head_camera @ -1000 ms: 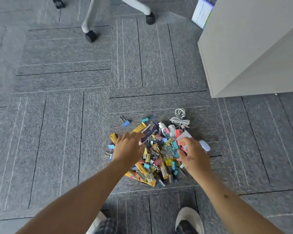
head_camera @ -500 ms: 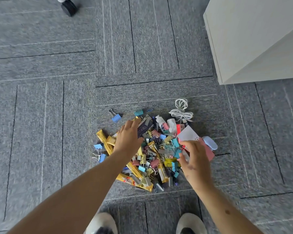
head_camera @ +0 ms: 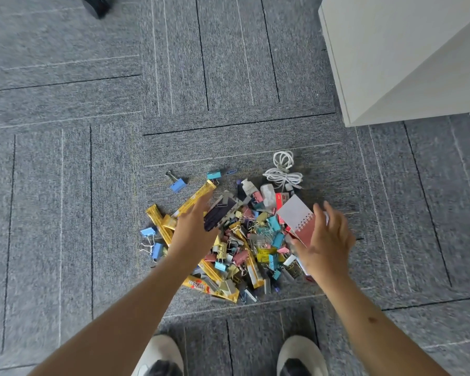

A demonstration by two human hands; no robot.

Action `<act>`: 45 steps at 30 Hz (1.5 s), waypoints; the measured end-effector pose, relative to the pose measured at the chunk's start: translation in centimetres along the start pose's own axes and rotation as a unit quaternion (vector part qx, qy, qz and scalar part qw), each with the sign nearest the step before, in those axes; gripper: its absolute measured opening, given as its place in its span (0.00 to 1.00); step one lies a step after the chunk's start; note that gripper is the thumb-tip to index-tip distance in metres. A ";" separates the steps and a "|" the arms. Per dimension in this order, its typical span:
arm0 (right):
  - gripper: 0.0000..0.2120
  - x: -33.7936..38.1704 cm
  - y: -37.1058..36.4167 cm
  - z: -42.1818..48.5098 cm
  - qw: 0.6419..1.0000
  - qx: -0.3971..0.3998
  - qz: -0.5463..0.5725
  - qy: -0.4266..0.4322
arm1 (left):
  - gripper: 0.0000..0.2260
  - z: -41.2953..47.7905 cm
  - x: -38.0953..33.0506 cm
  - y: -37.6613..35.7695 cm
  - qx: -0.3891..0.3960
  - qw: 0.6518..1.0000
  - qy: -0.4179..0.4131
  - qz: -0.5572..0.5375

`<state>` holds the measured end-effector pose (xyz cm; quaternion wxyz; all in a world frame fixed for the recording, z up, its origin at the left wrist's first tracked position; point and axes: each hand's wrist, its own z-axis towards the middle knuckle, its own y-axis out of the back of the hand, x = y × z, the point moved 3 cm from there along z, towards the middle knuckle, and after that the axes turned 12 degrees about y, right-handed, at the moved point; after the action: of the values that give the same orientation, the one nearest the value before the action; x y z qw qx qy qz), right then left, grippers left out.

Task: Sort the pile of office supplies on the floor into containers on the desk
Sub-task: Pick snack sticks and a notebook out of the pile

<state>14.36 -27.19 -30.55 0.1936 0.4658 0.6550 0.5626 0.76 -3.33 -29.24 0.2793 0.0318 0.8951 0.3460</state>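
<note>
Your left hand [head_camera: 193,229] has uncurled flat over the floor pile's [head_camera: 244,248] left side, your right hand [head_camera: 327,242] spreads against the red notebook [head_camera: 296,215] at its right edge, grip unclear, so sorting has barely begun.

One notebook [head_camera: 296,214], one cable [head_camera: 282,173], two shoes [head_camera: 162,351] [head_camera: 300,351]

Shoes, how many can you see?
2: the left shoe at the bottom edge, below the pile; the right shoe beside it to the right. Both are partly cut off by the frame.
</note>
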 end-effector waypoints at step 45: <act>0.31 7.3 3.2 -0.7 0.908 -0.021 0.370 0.195 | 0.37 0.6 3.5 3.7 -0.069 0.997 0.009 -0.019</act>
<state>11.48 -21.70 -25.46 -0.1505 0.5516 0.4478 0.6874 -2.34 0.69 -28.94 0.2794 -0.0075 0.8719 0.4021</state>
